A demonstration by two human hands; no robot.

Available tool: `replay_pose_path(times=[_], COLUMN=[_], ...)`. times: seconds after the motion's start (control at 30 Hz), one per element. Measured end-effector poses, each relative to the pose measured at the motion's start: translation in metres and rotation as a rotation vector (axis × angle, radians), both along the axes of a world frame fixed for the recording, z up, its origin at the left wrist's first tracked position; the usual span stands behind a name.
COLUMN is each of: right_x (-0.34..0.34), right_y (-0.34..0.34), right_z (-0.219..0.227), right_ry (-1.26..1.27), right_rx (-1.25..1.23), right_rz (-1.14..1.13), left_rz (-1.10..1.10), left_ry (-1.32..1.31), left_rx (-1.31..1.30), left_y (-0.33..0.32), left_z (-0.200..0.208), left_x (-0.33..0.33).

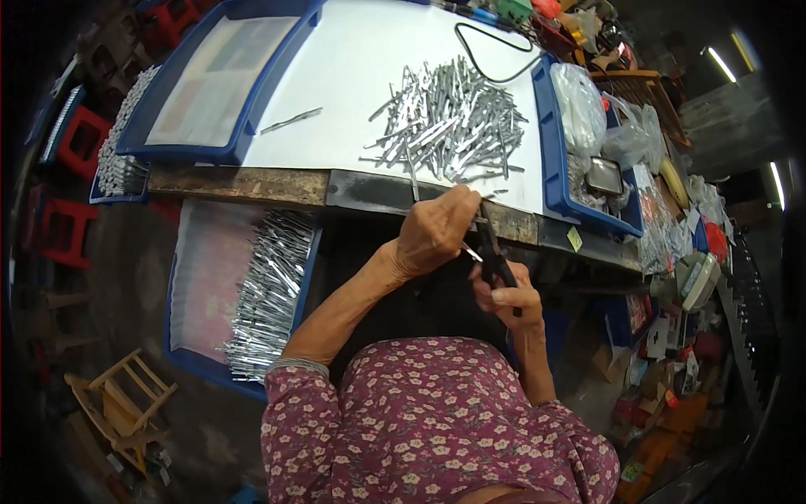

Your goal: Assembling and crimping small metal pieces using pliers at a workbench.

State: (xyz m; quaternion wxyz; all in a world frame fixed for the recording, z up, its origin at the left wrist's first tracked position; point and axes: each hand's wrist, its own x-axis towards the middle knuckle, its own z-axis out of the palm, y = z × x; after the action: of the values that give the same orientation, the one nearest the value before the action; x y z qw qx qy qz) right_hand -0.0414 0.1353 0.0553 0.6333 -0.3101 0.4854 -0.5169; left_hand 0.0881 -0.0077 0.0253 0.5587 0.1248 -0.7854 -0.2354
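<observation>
Left hand (432,231) curled narrow, fingertips pinched on a thin bright metal strip (472,251) at the worn wooden table edge (252,185). Right hand (506,296) just below and right of it, fist closed round the black matte handles of a pair of pliers (491,256); the plier nose points up toward the left fingers and meets the strip between the two hands. Whether the nose is clamped on it cannot be told.

Just above the left hand: a loose, tangled heap of flat silvery metal pieces (449,122) on a smooth white sheet (353,67). Down-left of the left forearm: a blue plastic tray (189,357) holding combed, parallel rows of the same shiny pieces (269,290). Right of the heap: a blue bin (550,160) with crinkled clear bags.
</observation>
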Motion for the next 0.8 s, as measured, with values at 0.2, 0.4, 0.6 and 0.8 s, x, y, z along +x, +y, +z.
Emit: replay_pose_path(times=[0.2,0.4,0.6,0.8], right_x=[0.013,0.003,0.010,0.007], right_y=[-0.006,0.001,0.002,0.003], right_z=[-0.015,-0.033,-0.038,-0.042], right_ry=[-0.144,-0.082,-0.062,0.080], right_rx=[-0.012,0.043,0.098,0.084], right_rz=[-0.030,0.005,-0.015,0.046], left_rz=[0.079,0.472,0.567,0.629], left_ry=[-0.111,-0.261,-0.585,-0.689], left_rx=[0.088,0.003,-0.107,-0.009], left_y=[-0.014,-0.090,-0.196,-0.215], left_z=[-0.002,0.019,-0.019,-0.045], left_x=[-0.001,0.039,0.072,0.082])
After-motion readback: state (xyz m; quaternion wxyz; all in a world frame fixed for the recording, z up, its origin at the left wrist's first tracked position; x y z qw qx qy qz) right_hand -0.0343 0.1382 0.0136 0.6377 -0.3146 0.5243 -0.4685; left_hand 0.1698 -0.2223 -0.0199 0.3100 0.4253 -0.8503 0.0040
